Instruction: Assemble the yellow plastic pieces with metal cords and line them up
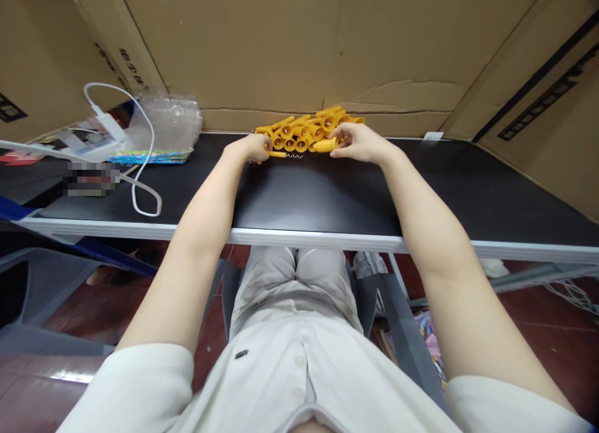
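At the back of the black table, a pile of yellow plastic pieces (304, 131) lies against the cardboard, many with round hollow ends facing me. My left hand (253, 147) is at the pile's left end, fingers closed on a thin yellow ridged rod (277, 154) that points right. Just beyond the rod's tip is a small light-coloured zigzag shape (294, 156), too small to name. At the right end, my right hand (358, 142) pinches a ribbed yellow sleeve (325, 146) between thumb and fingers. Parts of both hands' fingertips are hidden.
To the left on the table (318, 199) are a stack of clear plastic bags (166, 124), colourful packets (156, 157) and a white cable (152, 140) with a plug. Cardboard walls (262, 46) stand behind and at the sides. A metal rail (318, 238) edges the front.
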Demonstrator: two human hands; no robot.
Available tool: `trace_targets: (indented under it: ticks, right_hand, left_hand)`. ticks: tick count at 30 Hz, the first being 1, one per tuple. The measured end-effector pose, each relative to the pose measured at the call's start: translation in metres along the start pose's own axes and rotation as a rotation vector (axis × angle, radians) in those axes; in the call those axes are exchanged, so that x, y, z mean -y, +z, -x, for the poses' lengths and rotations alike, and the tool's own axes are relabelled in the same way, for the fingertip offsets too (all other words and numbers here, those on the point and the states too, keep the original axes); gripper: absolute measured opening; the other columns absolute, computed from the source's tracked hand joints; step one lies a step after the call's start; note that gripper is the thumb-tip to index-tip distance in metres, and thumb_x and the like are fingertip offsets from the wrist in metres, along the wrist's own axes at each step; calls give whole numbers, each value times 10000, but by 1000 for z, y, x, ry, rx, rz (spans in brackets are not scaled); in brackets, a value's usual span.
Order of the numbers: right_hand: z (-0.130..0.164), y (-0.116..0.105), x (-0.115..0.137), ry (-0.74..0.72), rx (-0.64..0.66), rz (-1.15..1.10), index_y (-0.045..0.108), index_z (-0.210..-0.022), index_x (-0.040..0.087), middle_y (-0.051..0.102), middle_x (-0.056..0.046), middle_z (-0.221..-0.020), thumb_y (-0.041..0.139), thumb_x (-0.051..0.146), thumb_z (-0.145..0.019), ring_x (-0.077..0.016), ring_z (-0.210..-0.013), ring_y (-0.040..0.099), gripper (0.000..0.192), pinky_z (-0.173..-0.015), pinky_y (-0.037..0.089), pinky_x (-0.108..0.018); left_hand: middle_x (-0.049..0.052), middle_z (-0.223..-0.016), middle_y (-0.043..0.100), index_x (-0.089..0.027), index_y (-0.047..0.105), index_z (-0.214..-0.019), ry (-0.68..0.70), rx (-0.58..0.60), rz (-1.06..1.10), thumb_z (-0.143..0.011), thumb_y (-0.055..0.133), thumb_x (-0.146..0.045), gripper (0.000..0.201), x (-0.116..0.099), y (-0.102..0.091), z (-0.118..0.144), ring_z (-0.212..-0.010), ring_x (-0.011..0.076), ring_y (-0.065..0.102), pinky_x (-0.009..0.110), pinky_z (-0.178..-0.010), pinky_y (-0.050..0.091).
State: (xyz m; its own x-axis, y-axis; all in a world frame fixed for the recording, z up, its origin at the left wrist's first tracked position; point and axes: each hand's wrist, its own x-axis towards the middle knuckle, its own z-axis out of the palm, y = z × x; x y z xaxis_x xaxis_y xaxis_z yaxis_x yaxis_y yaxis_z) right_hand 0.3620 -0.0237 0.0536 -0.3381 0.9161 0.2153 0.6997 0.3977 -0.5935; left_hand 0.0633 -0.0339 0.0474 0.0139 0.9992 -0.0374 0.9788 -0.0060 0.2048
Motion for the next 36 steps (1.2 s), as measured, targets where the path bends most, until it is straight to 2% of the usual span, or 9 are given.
trace_targets:
  ticks: [4, 11, 17, 23, 28, 32, 36]
  right_hand:
    - [-7, 14, -9, -33, 28, -94, 774, -1022, 276, 761, -39, -1178, 1039, 305, -615, -319, -1113, 779, 487, -1109, 652, -514]
    - [-11, 21, -12, -39, 46, -177, 785, -975, 271, 761, -25, -1152, 1034, 217, -602, -299, -1084, 787, 451, -1109, 649, -505]
    - [-10, 24, -9, -40, 45, -186, 766, -926, 260, 774, -25, -1065, 1003, 166, -601, -313, -1066, 789, 413, -1121, 639, -535]
    - [-11, 25, -7, -48, 13, -223, 786, -942, 257, 786, -41, -1104, 1017, 192, -603, -315, -1143, 782, 415, -1141, 635, -509]
    - [-12, 21, -14, -23, 25, -237, 801, -1003, 265, 809, -33, -1035, 1035, 243, -648, -313, -1170, 782, 426, -1196, 607, -528]
    - [-11, 22, -17, 26, 39, -376, 772, -1028, 219, 820, -70, -1024, 1023, 206, -703, -296, -1102, 813, 411, -1182, 612, -511]
    - [-10, 24, -15, 37, 9, -464, 748, -1040, 198, 817, -84, -1057, 992, 123, -745, -264, -1078, 828, 390, -1183, 613, -462]
  left_hand:
    - [50, -1091, 817, -270, 776, -1289, 20, -19, -31, -752, 703, -119, 562, -2, 0, 2, -1013, 299, 784, 332, -943, 609]
    - [42, -1251, 794, -265, 759, -1376, 53, -49, -83, -726, 660, -99, 678, -11, -4, 9, -1222, 311, 735, 323, -1068, 575]
    - [58, -1332, 773, -234, 762, -1389, 93, -59, -50, -786, 649, -120, 625, -14, -3, 11, -1290, 303, 719, 296, -1103, 551]
    - [44, -1079, 784, -214, 765, -1305, 237, -78, 77, -851, 656, -273, 470, -21, 2, 7, -1045, 249, 731, 306, -1001, 552]
    - [12, -843, 645, -179, 756, -1174, 331, -106, 200, -841, 669, -339, 379, -15, 9, -3, -808, 193, 604, 286, -794, 461]
    - [-23, -788, 559, -195, 708, -1059, 373, -132, 299, -744, 744, -385, 370, -9, 13, -12, -755, 171, 515, 286, -732, 387]
    - [-27, -761, 544, -214, 645, -938, 349, -147, 358, -681, 763, -292, 293, -12, 16, -14, -736, 166, 505, 294, -714, 363]
